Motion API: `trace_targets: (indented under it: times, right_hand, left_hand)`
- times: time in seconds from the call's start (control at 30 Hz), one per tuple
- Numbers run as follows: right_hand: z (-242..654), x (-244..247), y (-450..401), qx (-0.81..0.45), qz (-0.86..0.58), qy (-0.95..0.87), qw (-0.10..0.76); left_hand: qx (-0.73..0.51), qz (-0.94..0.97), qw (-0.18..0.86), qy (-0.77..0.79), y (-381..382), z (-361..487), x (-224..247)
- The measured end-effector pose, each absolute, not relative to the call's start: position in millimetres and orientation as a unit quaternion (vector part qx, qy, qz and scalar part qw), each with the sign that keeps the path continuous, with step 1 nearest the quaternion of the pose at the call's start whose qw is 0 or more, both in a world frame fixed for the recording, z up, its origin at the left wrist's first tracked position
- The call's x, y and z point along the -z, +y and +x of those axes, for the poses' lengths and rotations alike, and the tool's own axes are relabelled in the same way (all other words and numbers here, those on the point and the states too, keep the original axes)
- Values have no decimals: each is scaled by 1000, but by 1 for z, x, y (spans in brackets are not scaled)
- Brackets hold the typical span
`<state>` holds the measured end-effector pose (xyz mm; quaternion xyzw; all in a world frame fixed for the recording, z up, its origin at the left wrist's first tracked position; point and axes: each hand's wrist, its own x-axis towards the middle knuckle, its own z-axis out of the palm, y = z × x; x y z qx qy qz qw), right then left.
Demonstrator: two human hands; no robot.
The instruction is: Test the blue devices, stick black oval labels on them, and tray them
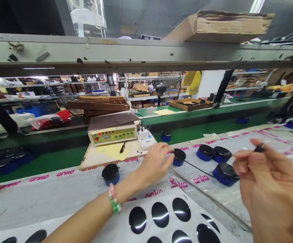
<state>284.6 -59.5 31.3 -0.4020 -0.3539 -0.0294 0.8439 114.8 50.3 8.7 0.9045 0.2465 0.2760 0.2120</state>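
Observation:
My left hand (157, 163), with a beaded bracelet (114, 199) on its wrist, has its fingers curled together at the left edge of a round blue piece with a glossy black top (178, 158). What lies between those fingertips is hidden. A thin black cable (198, 167) runs rightward from that piece. Raised at the right, my right hand (270, 182) pinches a small black piece (259, 147) between thumb and fingers. Near it stand more round blue pieces (224, 173). Another round piece (111, 173) sits left of my left forearm. Below lies a white sheet with black round stickers (160, 214).
A tester box (113, 133) with buttons stands on a wooden board (85, 161), beside a white power strip (146, 140). Behind runs a green belt (60, 148) with round pieces (7, 160) at left. A metal beam (126, 50) crosses above, carrying a cardboard box (229, 27).

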Motion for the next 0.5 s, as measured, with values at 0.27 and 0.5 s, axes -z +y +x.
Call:
trace_targets:
  times: [0.27,0.5]
  right_hand:
    - [295,46,-82,-22,-668,-457,587]
    - [271,23,-97,130,-620,-563,531]
  left_hand:
    - [-150,893,341,252,105,206,-4]
    - [-176,813,523,185,47,114,-33]
